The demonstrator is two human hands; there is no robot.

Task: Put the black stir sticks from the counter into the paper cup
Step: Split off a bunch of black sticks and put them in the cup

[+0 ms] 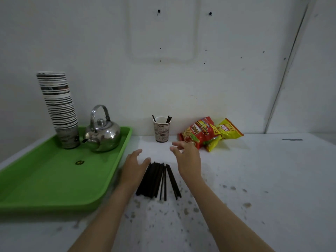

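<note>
A bundle of black stir sticks (157, 180) lies fanned out on the white counter (254, 179), near its middle. Behind it, against the wall, stands a printed paper cup (161, 130) with a few black sticks leaning inside. My left hand (133, 165) hovers at the left side of the bundle, fingers apart, thumb close to the stick tips. My right hand (187, 157) is raised just right of the bundle, between it and the cup, fingers spread and holding nothing.
A green tray (54, 179) fills the left of the counter, carrying a tall stack of paper cups (60, 110) and a steel kettle (103, 135). Red and yellow snack bags (209, 133) lie right of the cup. The wall stands close behind.
</note>
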